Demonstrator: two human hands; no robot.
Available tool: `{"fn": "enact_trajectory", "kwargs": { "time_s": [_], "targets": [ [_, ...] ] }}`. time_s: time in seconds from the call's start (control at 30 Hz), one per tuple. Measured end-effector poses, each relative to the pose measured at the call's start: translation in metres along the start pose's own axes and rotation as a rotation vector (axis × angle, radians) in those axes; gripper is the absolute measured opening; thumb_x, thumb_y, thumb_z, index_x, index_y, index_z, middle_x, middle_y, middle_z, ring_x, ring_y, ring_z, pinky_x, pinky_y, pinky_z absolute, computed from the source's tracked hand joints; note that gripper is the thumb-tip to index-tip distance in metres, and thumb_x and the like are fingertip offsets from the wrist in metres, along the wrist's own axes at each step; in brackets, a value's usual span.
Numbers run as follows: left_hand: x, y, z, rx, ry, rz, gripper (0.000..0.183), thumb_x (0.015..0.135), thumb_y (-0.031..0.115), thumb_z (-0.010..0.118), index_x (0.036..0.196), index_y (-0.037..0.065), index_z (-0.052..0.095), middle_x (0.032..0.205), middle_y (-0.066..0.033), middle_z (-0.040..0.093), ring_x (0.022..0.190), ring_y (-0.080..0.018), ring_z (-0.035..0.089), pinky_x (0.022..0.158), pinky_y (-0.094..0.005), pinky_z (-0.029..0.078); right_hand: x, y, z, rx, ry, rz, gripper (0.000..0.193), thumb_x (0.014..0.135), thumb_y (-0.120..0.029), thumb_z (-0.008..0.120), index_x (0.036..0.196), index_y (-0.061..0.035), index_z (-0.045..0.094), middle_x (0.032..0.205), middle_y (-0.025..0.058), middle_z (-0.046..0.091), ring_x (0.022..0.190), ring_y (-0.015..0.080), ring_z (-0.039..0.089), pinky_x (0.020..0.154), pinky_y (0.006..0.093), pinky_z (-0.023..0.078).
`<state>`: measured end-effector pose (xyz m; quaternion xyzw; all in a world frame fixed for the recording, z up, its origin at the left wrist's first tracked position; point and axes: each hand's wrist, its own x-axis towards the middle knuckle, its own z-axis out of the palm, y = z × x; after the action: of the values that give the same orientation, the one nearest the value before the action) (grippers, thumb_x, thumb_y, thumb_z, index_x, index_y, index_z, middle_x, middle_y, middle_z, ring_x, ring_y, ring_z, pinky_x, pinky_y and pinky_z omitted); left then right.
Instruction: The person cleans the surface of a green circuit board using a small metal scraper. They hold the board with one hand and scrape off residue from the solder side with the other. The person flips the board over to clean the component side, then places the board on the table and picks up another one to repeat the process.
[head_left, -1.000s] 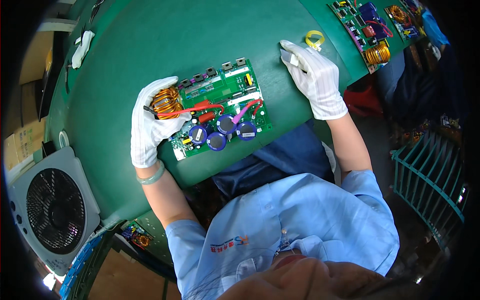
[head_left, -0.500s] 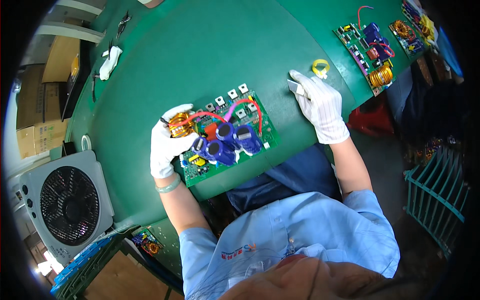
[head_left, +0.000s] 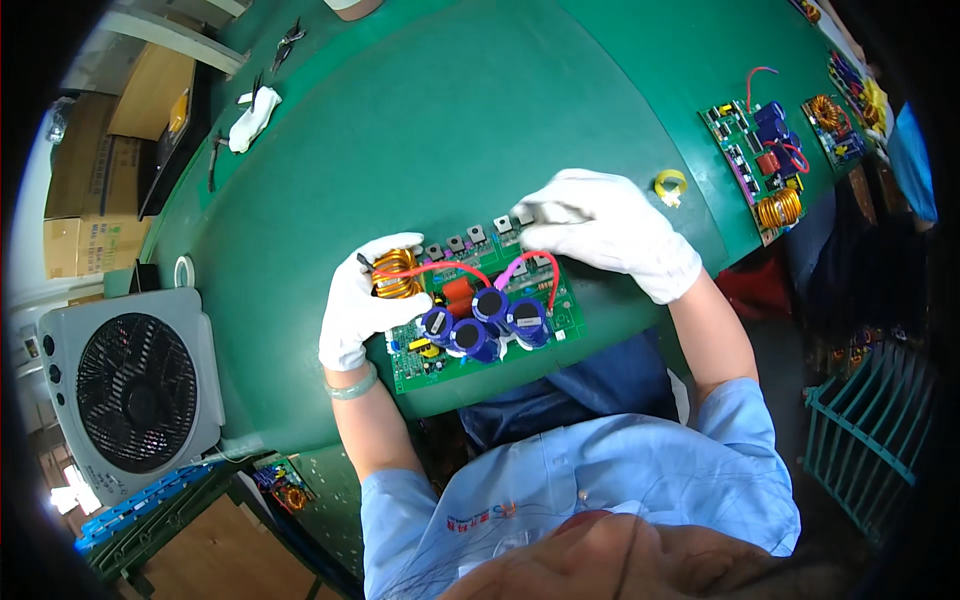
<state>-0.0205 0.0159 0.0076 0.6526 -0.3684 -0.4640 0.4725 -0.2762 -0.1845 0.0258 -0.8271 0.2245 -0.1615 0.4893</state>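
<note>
Board (head_left: 537, 287) on bench (head_left: 400, 150); coil (head_left: 396, 274) and capacitors (head_left: 490, 303) mounted.
Remaining work cannot be told. Coil is clasped by left hand (head_left: 352, 308); right hand (head_left: 605, 222) is bent at far edge, its closure and contents obscured.

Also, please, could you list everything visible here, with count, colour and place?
Held circuit board: one, green, centre
Coil: one, copper, board's left end
Other boards: several, green, far right and lower left
Table: one, green, centre
Fan: one, grey, left
Ring: one, yellow, right
Cartons: several, brown, left
Cloth: one, white, upper left
Hand tools: several, dark, upper left
Rack: one, teal, lower right
Shirt: one, light blue, bottom
Left grip: one, white-gloved, around coil
Right grip: one, white-gloved, over board's right end
</note>
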Motion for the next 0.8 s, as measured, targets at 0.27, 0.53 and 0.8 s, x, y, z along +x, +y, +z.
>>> {"fn": "enact_trajectory", "kwargs": {
  "time_s": [0.27,0.53,0.8],
  "targets": [
    [0.006,0.0,-0.003,0.207,-0.02,0.055,0.071,0.057,0.01,0.093,0.122,0.003,0.066,0.114,-0.007,0.068,0.104,-0.0162,0.063,0.095,-0.0329,0.05,0.056,0.006,0.011,-0.033,-0.554,-0.275,0.047,0.084,-0.039,0.076,0.068,-0.0036,0.048,0.066,0.012,0.045,0.062,0.0303,0.048,0.057,0.0426,0.036],
    [0.005,-0.006,-0.006,0.245,0.004,0.091,0.073,0.056,0.02,0.095,0.12,0.001,0.067,0.115,-0.011,0.068,0.105,-0.0209,0.065,0.095,-0.0357,0.05,0.049,0.017,0.021,-0.125,-0.36,-0.434,0.042,0.085,-0.047,0.069,0.071,-0.0095,0.059,0.071,0.0086,0.055,0.066,0.031,0.058,0.056,0.0423,0.043],
    [0.005,-0.005,0.0,0.111,0.047,0.027,0.078,0.061,0.025,0.094,0.125,-0.006,0.061,0.117,-0.0163,0.068,0.108,-0.0244,0.065,0.097,-0.0384,0.051,0.052,0.018,0.023,-0.194,-0.401,-0.32,0.036,0.085,-0.046,0.068,0.079,-0.0113,0.065,0.078,0.0076,0.063,0.075,0.0307,0.064,0.063,0.0437,0.048]
  ]
}}
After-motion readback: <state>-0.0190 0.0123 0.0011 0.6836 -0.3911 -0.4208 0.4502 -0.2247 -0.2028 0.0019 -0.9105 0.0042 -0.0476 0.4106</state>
